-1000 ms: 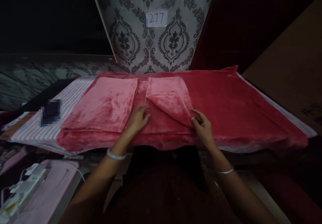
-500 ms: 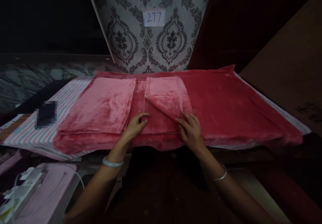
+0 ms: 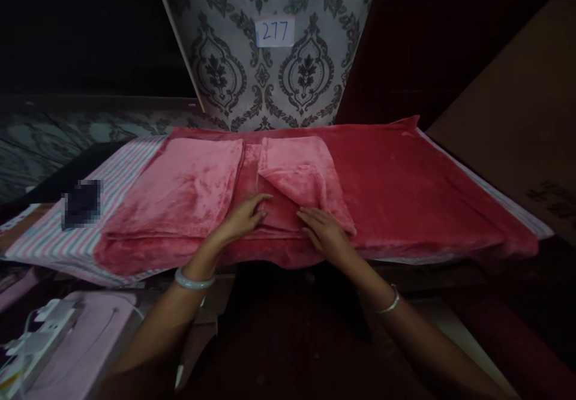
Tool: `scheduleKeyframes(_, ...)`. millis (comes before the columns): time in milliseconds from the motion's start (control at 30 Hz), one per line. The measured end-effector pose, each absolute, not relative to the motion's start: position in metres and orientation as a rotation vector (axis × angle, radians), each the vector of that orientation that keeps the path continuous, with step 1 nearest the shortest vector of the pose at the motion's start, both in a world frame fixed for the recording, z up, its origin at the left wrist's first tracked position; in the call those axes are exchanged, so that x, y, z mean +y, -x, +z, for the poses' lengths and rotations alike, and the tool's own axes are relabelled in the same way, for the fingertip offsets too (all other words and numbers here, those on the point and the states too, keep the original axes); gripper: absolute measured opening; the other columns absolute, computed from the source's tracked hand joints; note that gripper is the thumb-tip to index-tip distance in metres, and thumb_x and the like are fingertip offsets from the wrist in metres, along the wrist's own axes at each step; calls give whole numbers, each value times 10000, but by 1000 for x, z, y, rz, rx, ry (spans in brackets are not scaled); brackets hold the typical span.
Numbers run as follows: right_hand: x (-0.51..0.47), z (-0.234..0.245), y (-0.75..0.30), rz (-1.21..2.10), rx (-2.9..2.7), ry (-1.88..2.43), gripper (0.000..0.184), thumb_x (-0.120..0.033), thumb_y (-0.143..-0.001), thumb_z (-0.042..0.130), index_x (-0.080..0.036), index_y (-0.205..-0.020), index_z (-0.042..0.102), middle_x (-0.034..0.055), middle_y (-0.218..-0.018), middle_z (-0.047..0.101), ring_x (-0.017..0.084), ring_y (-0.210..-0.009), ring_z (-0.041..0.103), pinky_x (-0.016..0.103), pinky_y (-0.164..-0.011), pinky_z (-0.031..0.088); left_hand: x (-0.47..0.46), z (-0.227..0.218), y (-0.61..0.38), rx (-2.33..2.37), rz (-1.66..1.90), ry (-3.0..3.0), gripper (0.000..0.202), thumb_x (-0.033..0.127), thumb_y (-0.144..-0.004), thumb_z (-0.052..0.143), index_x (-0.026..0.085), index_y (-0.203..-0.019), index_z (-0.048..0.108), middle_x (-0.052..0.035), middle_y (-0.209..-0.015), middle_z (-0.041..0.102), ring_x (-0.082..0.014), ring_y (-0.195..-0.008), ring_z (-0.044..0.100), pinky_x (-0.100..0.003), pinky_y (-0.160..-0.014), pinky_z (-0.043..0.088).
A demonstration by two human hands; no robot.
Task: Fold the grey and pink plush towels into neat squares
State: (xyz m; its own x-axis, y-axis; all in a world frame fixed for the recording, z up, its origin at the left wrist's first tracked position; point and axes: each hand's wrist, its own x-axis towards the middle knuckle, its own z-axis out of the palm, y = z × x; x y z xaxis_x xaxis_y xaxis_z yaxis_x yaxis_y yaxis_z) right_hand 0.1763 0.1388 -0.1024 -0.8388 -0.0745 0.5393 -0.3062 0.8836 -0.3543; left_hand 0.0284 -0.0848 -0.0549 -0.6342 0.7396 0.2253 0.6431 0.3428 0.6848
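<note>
A pink-red plush cloth [image 3: 189, 184] lies folded on a larger red plush blanket [image 3: 414, 190]. Right of the middle, a narrower folded section [image 3: 292, 151] has its top layer turned back along a diagonal, baring a darker patch. My left hand [image 3: 243, 219] rests over the strip between the two folded parts, thumb and index finger apart, holding nothing. At the lower end of the diagonal fold is my right hand [image 3: 326, 233], its fingers stretched out and touching the cloth. Both wrists wear pale bangles.
A striped sheet [image 3: 58, 232] lies under the red blanket, with a pixelated dark object [image 3: 81, 205] on it. At lower left, a power strip [image 3: 42, 343] with cables rests on a pink surface. A screen [image 3: 90, 34] and a brown panel [image 3: 517, 106] flank the patterned wall.
My right hand has moved left along the fold, and the section's lower right corner now lies flat in view. My left hand has shifted slightly up.
</note>
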Motion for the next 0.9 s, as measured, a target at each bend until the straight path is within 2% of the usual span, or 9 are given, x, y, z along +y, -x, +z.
scheduleKeyframes(100,144,-104,-170,510,-2573,-206,436,-201,-933,534,-198,-1358,628,135,-1280,672,296,-1194,604,542,-1030,506,-81,-47,-24,2601,1025,-1346,382,185,-849,539,202,-1202,686,-90,-1137,698,-246,-1053,627,-401,-991,493)
scheduleKeyframes(233,152,-98,-167,358,-2610,-184,385,-180,-918,555,-176,-1288,661,139,-1181,679,294,-1060,600,498,-944,528,-79,-38,-24,2785,721,-1466,263,189,-898,513,167,-1073,707,-114,-978,659,-254,-938,615,-388,-882,507)
scheduleKeyframes(400,163,-92,-165,112,-2602,-100,259,-127,-942,489,-178,-1052,718,130,-1006,657,275,-929,559,410,-812,482,-77,-42,-23,3020,592,-1663,182,234,-931,511,168,-879,673,-133,-1023,598,-264,-962,563,-389,-836,480)
scheduleKeyframes(600,170,-106,-170,-23,-2586,-176,242,-88,-951,476,-186,-941,697,101,-886,613,247,-864,504,362,-736,370,-91,-79,-23,3002,322,-1897,246,74,-917,425,171,-925,651,-100,-944,607,-232,-878,543,-364,-795,451)
scheduleKeyframes(733,173,-117,-176,-56,-2622,-335,226,-84,-949,495,-194,-959,692,89,-906,611,229,-865,479,347,-745,346,-104,-98,-31,2852,319,-1981,233,69,-938,441,189,-941,641,-55,-918,593,-198,-840,523,-324,-767,428)
scheduleKeyframes(900,173,-112,-180,60,-2632,-373,202,-92,-941,506,-184,-939,686,90,-891,614,221,-859,497,336,-757,365,-108,-100,-33,2847,343,-1950,244,67,-933,436,186,-875,641,-39,-852,561,-180,-783,489,-311,-716,402)
